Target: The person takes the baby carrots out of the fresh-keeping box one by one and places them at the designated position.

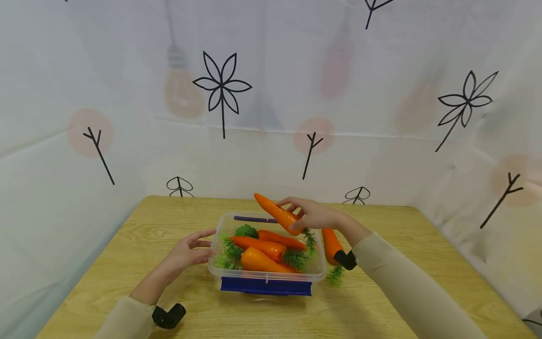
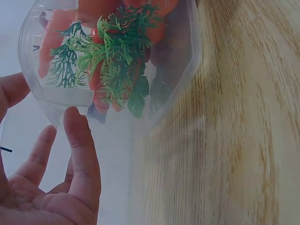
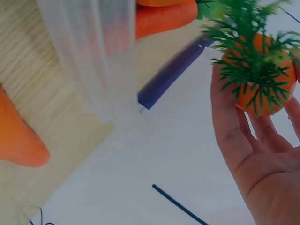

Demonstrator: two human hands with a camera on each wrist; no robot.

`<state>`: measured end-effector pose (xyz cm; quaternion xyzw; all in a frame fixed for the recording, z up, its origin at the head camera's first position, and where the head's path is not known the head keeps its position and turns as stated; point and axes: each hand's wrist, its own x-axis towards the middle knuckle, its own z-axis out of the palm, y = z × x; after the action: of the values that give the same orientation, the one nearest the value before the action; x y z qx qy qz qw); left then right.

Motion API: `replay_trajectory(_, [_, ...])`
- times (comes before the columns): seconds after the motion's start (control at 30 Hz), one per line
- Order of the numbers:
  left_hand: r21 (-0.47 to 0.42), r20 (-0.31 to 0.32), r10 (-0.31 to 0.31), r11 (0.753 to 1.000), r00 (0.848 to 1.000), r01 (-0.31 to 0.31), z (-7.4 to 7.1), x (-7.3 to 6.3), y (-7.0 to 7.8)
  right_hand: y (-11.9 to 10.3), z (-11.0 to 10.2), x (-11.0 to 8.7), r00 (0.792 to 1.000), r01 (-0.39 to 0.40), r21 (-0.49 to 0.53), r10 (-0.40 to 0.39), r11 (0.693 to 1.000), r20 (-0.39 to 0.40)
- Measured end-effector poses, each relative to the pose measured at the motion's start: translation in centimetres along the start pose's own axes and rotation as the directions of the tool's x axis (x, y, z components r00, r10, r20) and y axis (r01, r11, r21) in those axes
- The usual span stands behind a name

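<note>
My right hand point(image 1: 315, 215) grips an orange carrot point(image 1: 275, 212) near its leafy end, holding it over the back right of a clear plastic box point(image 1: 271, 278). The carrot's tip points up and to the left. In the right wrist view, green fronds point(image 3: 258, 70) cover part of its thick end. Inside the box lie several orange carrots point(image 1: 258, 246) with feathery green tops. At the box's left side is my left hand point(image 1: 184, 254), its fingers extended, with fingertips point(image 2: 75, 117) right at the wall near a corner in the left wrist view.
Another carrot point(image 1: 330, 244) lies on the wooden table point(image 1: 169, 216), just right of the box, partly behind my right wrist. Blue latch flaps point(image 1: 267, 286) hang open at the box's front and back. A white patterned cloth point(image 1: 262, 94) rises behind the table.
</note>
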<state>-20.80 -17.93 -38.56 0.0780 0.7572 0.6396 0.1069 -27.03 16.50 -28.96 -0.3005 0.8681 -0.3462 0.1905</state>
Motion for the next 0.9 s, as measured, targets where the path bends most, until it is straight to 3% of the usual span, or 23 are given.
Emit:
replay_trajectory(0.4, [0.001, -0.004, -0.002, 1.0, 1.0, 0.002, 0.0, 0.0, 0.0, 1.1, 0.8, -2.8, 0.974, 0.112, -0.018, -0.113, 0.994, -0.197])
replay_trajectory(0.9, [-0.002, -0.001, 0.0, 1.0, 1.0, 0.0, 0.0, 0.0, -0.1, 3.4, 1.5, -5.7, 0.919, 0.096, 0.053, -0.068, 0.994, -0.388])
